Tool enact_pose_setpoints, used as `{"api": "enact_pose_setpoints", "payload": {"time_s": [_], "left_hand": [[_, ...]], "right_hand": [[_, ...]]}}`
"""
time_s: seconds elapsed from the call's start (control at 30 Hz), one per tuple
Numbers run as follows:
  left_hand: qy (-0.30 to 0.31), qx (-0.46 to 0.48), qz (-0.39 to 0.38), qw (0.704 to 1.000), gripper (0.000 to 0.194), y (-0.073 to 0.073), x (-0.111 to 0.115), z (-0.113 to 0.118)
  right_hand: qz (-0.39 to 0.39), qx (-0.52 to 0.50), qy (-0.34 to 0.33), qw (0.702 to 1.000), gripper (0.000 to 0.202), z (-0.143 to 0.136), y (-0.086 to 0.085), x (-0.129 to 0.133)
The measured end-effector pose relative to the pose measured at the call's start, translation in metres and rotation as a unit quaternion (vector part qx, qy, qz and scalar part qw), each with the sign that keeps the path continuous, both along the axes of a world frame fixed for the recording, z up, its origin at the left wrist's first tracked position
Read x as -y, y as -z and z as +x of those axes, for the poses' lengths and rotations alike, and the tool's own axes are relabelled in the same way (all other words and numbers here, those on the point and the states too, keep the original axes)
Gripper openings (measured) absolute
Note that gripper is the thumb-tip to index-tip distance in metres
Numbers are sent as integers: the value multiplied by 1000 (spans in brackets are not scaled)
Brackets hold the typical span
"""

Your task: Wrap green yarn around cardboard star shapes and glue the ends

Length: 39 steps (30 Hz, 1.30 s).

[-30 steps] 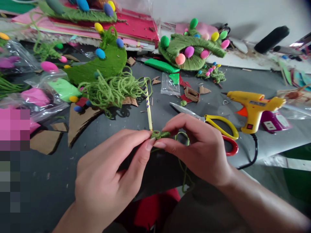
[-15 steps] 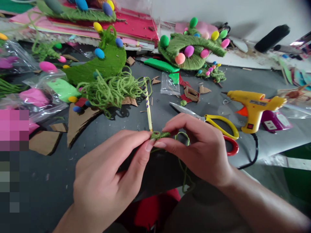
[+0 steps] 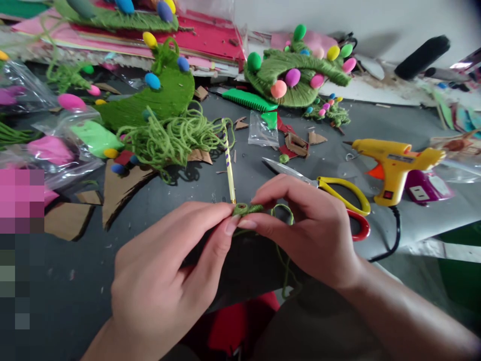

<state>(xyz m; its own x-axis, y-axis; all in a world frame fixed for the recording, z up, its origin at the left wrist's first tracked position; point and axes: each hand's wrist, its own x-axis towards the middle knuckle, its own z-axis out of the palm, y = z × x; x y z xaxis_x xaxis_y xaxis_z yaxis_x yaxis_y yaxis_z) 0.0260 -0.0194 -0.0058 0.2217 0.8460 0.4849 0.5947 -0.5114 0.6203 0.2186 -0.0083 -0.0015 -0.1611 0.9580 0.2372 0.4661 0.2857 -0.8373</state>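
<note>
Between my two hands is a small green yarn-wrapped piece (image 3: 246, 209) with a brown spot in its coiled left end. My left hand (image 3: 176, 260) pinches that coiled end between thumb and forefinger. The other end is gripped by my right hand (image 3: 311, 225), its fingertips close to the left ones. A loose strand of green yarn (image 3: 283, 265) hangs below my right hand. Just beyond the fingertips lies a pale pencil (image 3: 229, 168) with purple marks. Scissors (image 3: 338, 193) with yellow and red handles lie partly behind my right hand.
On the right are a yellow glue gun (image 3: 394, 163) and a purple socket block (image 3: 430, 186). A green yarn heap (image 3: 169, 140), cardboard scraps (image 3: 122, 190) and plastic bags lie left. Yarn-covered shapes with coloured balls (image 3: 296, 80) stand at the back, near a green comb-edged tool (image 3: 250, 100).
</note>
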Motion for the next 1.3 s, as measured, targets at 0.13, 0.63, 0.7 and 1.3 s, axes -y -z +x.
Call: {"api": "enact_pose_setpoints", "payload": {"time_s": [0.13, 0.63, 0.7, 1.3], "left_hand": [[1, -3, -10, 1000, 17, 0, 0, 0], [4, -3, -2, 1000, 15, 2, 0, 0], [3, -4, 2, 1000, 14, 2, 0, 0], [4, -12, -10, 1000, 14, 0, 2, -1]], "right_hand": [[2, -2, -2, 1000, 23, 0, 0, 0], [8, -1, -10, 1000, 22, 1, 0, 1], [6, 0, -8, 1000, 21, 1, 0, 1], [6, -9, -9, 1000, 21, 1, 1, 1]]}}
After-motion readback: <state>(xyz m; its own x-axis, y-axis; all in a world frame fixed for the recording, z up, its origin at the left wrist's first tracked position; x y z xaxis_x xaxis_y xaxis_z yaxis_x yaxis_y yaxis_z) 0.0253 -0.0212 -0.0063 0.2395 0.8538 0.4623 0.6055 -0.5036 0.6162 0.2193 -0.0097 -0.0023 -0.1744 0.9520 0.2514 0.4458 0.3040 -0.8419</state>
